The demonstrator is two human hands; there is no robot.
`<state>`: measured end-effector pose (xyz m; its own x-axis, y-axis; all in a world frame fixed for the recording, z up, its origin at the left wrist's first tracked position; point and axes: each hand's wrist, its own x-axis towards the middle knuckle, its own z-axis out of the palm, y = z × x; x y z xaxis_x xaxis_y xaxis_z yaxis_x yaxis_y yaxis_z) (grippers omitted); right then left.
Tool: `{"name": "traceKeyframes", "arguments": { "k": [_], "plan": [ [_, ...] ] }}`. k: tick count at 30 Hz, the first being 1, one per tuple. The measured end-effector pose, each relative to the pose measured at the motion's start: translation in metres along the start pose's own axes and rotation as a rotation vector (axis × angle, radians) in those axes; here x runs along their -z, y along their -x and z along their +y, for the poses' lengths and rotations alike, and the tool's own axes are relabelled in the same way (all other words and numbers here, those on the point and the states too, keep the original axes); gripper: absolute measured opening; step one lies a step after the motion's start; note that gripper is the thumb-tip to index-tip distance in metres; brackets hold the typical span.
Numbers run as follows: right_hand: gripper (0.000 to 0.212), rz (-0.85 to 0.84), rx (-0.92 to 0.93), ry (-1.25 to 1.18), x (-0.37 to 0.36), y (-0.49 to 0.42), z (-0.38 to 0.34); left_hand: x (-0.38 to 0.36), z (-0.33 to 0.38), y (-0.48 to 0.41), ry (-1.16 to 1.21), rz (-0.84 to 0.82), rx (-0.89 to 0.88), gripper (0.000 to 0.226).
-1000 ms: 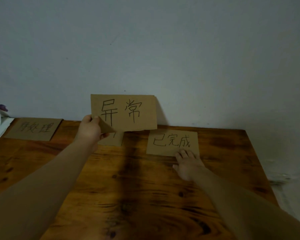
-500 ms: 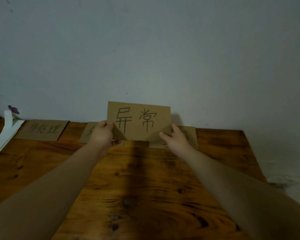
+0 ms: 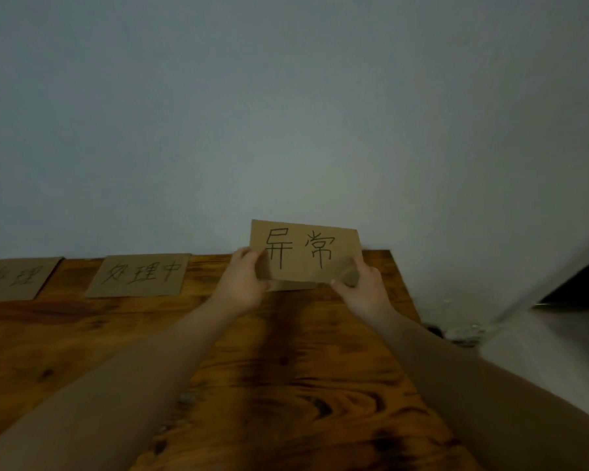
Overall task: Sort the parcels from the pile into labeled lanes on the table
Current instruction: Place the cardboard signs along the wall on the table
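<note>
I hold a brown cardboard label card (image 3: 305, 254) with two handwritten characters upright above the far right part of the wooden table (image 3: 286, 368). My left hand (image 3: 244, 282) pinches its lower left corner, my right hand (image 3: 363, 288) pinches its lower right corner. Under it a sliver of another cardboard label (image 3: 291, 285) lies flat on the table, mostly hidden. Two more cardboard labels lie flat along the far edge: one (image 3: 140, 274) in the middle left and one (image 3: 11, 278) at the far left, cut off by the frame. No parcels are in view.
A pale wall (image 3: 286, 113) rises directly behind the table. The table's right edge (image 3: 407, 294) drops off to a light floor, with a dark opening (image 3: 578, 287) at the far right.
My right hand left the flat label and took the card's lower right corner. The held card and my view have shifted right, toward the table's far right end.
</note>
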<state>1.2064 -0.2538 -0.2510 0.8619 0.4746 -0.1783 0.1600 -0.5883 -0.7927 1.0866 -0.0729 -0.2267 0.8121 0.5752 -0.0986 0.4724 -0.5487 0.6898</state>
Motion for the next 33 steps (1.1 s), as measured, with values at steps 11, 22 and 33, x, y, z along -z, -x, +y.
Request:
{"name": "traceKeyframes", "arguments": {
  "k": [11,22,33],
  "plan": [
    [0.070,-0.108,-0.119,0.266,0.084,-0.064,0.148,-0.164,0.045,-0.053,-0.368,-0.355,0.020,0.071],
    [0.066,-0.171,-0.014,0.656,0.076,-0.098,0.192,-0.211,0.029,-0.084,-0.560,-0.371,-0.016,0.070],
    [0.068,-0.430,0.197,0.892,0.036,-0.131,0.150,-0.159,-0.036,-0.106,-0.629,-0.303,0.287,0.071]
  ]
}}
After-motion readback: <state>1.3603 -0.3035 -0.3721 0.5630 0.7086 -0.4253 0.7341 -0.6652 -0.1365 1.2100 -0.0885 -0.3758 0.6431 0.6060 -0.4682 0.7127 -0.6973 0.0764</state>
